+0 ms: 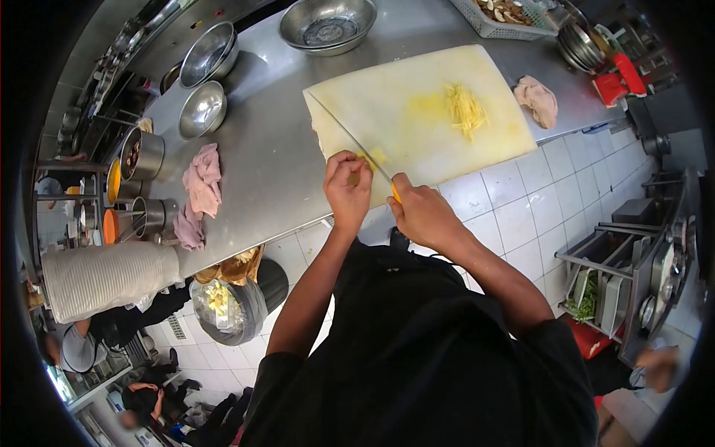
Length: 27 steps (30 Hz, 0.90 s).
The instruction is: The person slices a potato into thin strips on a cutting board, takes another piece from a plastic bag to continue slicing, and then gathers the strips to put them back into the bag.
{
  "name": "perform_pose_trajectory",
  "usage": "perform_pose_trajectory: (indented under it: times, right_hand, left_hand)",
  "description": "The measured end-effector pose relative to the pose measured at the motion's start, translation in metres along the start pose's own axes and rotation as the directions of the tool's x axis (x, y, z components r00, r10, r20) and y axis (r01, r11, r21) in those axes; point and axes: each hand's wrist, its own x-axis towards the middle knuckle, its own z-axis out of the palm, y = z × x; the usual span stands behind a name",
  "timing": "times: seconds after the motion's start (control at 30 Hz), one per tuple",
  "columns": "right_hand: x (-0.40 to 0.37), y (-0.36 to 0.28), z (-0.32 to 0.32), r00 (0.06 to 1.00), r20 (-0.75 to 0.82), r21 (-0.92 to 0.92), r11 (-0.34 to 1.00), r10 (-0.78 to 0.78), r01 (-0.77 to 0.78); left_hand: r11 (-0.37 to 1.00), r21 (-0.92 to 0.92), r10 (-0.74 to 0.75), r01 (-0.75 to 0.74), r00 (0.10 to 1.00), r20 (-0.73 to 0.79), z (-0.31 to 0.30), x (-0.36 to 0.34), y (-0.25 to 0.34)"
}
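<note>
Hands meet at the near edge of a pale cutting board (pixel 417 97), close beside each other but not touching. The left hand (pixel 348 190) has its fingers curled down onto a small yellow piece (pixel 372 158) and pins it to the board. The right hand (pixel 421 212) is closed around the yellow handle of a long knife (pixel 350 138), whose thin blade runs from the hand towards the far left corner of the board, passing just beside the left hand's knuckles. Farther out on the board, well apart from both hands, lies a heap of yellow shreds (pixel 465 110). The board rests on a steel counter (pixel 275 149). To its left lie a pink cloth (pixel 202 179) and a steel bowl (pixel 202 110); another pink cloth (pixel 536 100) sits just off the board's right edge. Beyond the far edge stands a wide steel basin (pixel 328 22). Below the counter on the near left is a bin lined with a black bag (pixel 227 305).
</note>
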Motion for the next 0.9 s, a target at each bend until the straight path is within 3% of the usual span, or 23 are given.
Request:
perform_pose_trajectory:
  times: [0.37,0.47,0.57,0.9]
  right_hand:
    - [0.01,-0.006,0.001,0.998,0.043,-0.022,0.999,0.041,-0.04]
    - [0.014,-0.014,-0.006,0.988,0.117,-0.024,0.995,0.098,-0.096]
    - [0.028,0.005,0.013,0.997,0.052,-0.019,0.998,0.059,-0.058]
    - [0.01,-0.004,0.0,0.996,0.062,-0.018,0.998,0.069,-0.068]
  left_hand:
    - [0.999,0.023,0.04,-0.04,0.999,-0.013,0.002,0.0,-0.009]
    - [1.0,0.001,-0.02,0.02,1.0,-0.005,0.002,0.0,-0.007]
    - [0.994,0.085,0.065,-0.068,0.997,0.027,-0.002,0.002,-0.007]
    - [0.999,-0.032,-0.006,0.006,1.0,0.006,-0.001,-0.002,-0.006]
